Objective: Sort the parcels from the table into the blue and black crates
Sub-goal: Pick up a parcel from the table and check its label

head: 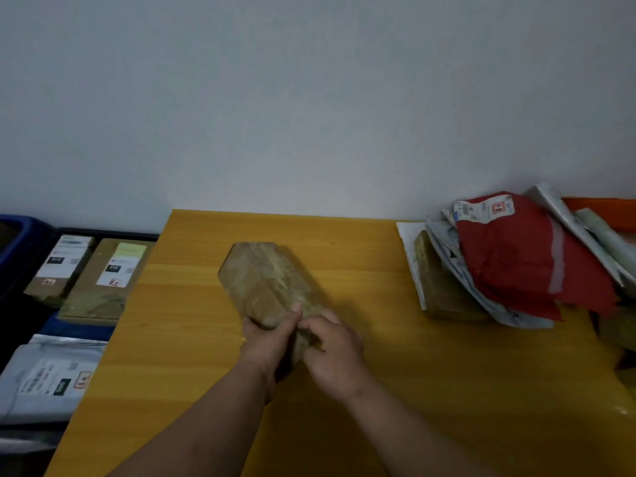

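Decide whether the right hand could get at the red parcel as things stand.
Probably not at once: the right hand grips the brown box with the left hand. Once freed, the way looks open; the red parcel tops the pile.

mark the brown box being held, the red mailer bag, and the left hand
brown box (265,280): head view, on its taped top face.
red mailer bag (516,256): head view, on its crumpled red middle.
left hand (272,342): head view, on the back of the hand.
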Motion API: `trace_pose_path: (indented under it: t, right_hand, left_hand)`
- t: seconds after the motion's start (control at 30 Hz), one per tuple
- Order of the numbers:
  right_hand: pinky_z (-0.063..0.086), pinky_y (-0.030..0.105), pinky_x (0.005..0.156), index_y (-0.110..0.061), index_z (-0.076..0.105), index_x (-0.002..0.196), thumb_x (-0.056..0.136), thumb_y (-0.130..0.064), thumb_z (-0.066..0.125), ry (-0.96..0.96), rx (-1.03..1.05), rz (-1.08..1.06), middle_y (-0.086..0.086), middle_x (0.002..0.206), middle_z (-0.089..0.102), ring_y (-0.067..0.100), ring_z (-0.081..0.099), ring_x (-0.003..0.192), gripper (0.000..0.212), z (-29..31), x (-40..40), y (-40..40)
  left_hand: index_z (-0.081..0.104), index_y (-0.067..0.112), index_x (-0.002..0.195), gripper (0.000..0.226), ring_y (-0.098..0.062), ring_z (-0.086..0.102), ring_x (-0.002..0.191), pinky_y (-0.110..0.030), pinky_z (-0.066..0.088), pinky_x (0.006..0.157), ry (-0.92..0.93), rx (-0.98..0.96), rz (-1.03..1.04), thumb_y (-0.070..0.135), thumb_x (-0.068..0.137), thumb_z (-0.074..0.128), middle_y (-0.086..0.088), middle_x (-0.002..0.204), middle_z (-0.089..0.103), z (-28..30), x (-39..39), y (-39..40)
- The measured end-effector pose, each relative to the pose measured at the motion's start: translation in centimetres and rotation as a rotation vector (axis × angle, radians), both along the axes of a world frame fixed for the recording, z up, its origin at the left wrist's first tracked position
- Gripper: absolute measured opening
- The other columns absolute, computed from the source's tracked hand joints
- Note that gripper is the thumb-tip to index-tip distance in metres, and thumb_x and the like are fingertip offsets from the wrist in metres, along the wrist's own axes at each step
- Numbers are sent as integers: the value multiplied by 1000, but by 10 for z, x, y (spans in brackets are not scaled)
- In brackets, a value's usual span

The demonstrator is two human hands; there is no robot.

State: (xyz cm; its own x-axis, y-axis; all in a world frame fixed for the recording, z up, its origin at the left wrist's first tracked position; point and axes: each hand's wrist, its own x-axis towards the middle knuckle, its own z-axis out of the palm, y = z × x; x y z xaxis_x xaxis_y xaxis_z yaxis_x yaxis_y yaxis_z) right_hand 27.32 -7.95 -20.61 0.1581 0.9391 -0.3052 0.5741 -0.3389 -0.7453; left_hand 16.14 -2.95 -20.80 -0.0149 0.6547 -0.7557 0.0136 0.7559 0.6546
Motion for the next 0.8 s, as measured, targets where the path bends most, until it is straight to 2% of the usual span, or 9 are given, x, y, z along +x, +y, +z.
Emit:
trace_pose_path:
  t: [0.07,0.13,0.2,0.27,0.4,0.53,0.6,0.67,0.8]
  right_hand:
    - [42,38,102,-45,67,92,71,-27,48,54,-5,-13,-21,106,57,16,55,111,34,-2,-20,1]
    - [49,39,98,-47,62,81,81,-16,52,110,-27,-66,-18,104,61,12,58,107,33,-4,-36,1]
    - [54,37,91,-41,61,95,90,-13,57,128,-9,-193,-12,109,61,11,59,104,29,-4,-45,3]
    - [52,34,89,-32,60,115,93,-27,61,121,4,-366,-6,121,56,13,55,107,22,0,-50,8]
    - [38,40,92,-23,44,144,91,-51,61,582,-209,-579,4,142,47,25,49,121,62,6,-63,11]
    - [41,42,92,-29,55,135,53,-78,74,883,-418,-451,-3,132,59,24,55,119,97,7,-97,10]
    - [48,41,84,-29,61,127,54,-64,84,995,-381,-415,-2,126,67,24,61,115,84,5,-115,12]
    - [52,39,78,-28,58,125,60,-40,89,1027,-296,-413,2,124,68,26,64,112,73,5,-127,11]
    - [51,41,87,-31,55,122,78,-8,75,975,-188,-393,1,121,66,26,62,109,53,9,-147,8]
  left_hand:
    - [32,43,140,112,-31,59,107,-51,53,91,15,-18,21,63,43,86,-2,124,57,-7,-23,-1]
    - [39,35,136,82,-27,62,99,-44,57,81,-5,-3,40,45,68,83,-2,119,61,-9,-44,-3]
    - [43,33,130,56,-25,64,91,-32,54,65,-85,-13,64,34,83,74,-2,114,64,-7,-63,-5]
    - [43,34,133,54,-28,64,92,-31,51,64,-167,-47,88,39,86,69,-3,113,64,-4,-81,-6]
    - [51,28,132,55,-34,63,100,-43,53,75,-279,-58,123,47,83,67,-9,116,66,-4,-123,-7]
    - [63,19,123,52,-27,64,74,-29,49,48,-422,-85,58,51,81,64,-12,104,70,9,-160,-9]
    - [65,17,118,43,-27,66,76,-28,50,50,-494,-92,53,46,87,60,-13,103,72,13,-177,-10]
    - [63,17,122,40,-32,66,92,-34,51,62,-490,-69,71,40,89,58,-15,111,72,15,-193,-9]
    - [53,25,132,32,-30,60,102,-43,50,83,-323,50,95,21,101,49,-9,117,65,18,-212,-9]
